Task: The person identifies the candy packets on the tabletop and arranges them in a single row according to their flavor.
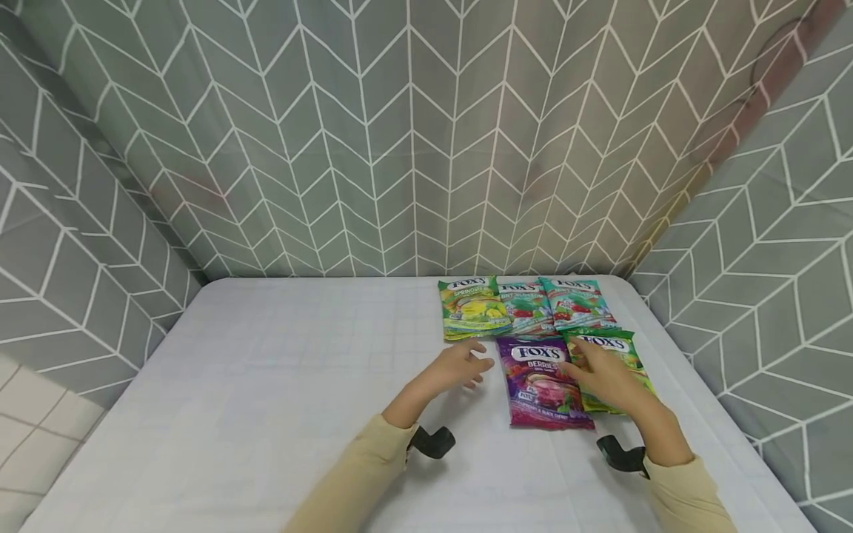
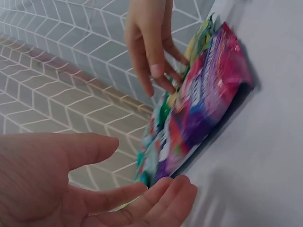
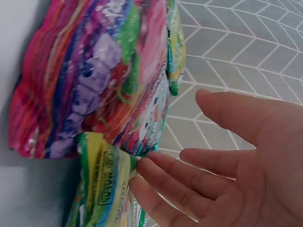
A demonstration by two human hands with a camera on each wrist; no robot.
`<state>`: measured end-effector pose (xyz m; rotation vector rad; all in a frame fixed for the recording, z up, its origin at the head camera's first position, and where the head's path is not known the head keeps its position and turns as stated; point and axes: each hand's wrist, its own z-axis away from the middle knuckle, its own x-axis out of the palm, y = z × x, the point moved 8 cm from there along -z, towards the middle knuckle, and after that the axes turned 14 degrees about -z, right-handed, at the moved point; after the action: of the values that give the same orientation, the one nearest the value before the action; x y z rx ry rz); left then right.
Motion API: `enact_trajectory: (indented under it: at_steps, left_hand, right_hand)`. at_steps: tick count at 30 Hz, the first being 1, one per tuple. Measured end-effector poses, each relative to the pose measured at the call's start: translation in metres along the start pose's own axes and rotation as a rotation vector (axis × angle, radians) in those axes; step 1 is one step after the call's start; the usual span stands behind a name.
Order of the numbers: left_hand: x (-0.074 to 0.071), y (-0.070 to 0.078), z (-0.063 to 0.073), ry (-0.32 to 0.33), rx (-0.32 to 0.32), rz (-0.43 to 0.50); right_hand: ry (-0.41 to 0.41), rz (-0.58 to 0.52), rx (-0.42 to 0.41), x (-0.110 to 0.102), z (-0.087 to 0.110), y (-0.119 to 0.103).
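Note:
A purple candy bag (image 1: 543, 385) marked Fox's Berries lies on the white table between my two hands. My left hand (image 1: 458, 366), fingers loosely spread, hovers just left of it with nothing in its grasp. Over the gap between the purple bag and a green candy bag (image 1: 616, 363) is my right hand (image 1: 603, 376), its fingers relaxed and overlapping both bags in the head view. In the right wrist view, the fingertips (image 3: 142, 165) are right at the green bag's edge, with the purple bag (image 3: 94, 80) above. The left wrist view shows the left palm facing the purple bag (image 2: 203, 99).
Behind these lie a yellow-green Springtea-like candy bag (image 1: 473, 307) and two teal candy bags, one in the middle (image 1: 526, 307) and one at right (image 1: 578, 303). Patterned grey curtains (image 1: 400, 148) enclose the white table (image 1: 266, 392) at the back and sides.

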<state>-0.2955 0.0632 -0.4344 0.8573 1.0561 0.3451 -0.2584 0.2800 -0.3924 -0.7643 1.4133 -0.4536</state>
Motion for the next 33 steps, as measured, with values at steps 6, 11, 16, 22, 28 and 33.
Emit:
enact_trajectory:
  at_steps: [6,11,16,22,28,33]
  left_hand:
    - [0.025,0.009,-0.007,-0.060,-0.016,0.033]
    - [0.035,0.013,-0.008,-0.065,0.001,0.015]
    - [0.039,0.012,-0.007,-0.061,-0.020,0.023]
    - [0.043,0.011,-0.008,-0.040,-0.058,0.074]
    - [0.052,0.009,-0.009,-0.028,-0.060,0.196]
    - [0.056,0.005,-0.006,0.001,-0.066,0.213]
  right_hand:
    - [-0.033,0.037,0.020,0.006,0.001,0.002]
    - [-0.053,0.083,0.034,0.010,-0.002,0.004]
    - [-0.054,0.117,0.092,0.012,-0.005,0.009]
    - [-0.091,0.086,0.229,0.015,-0.005,0.020]
    - [-0.094,-0.048,0.299,0.012,-0.002,0.023]
    - [-0.132,-0.127,0.301,0.012,-0.003,0.020]
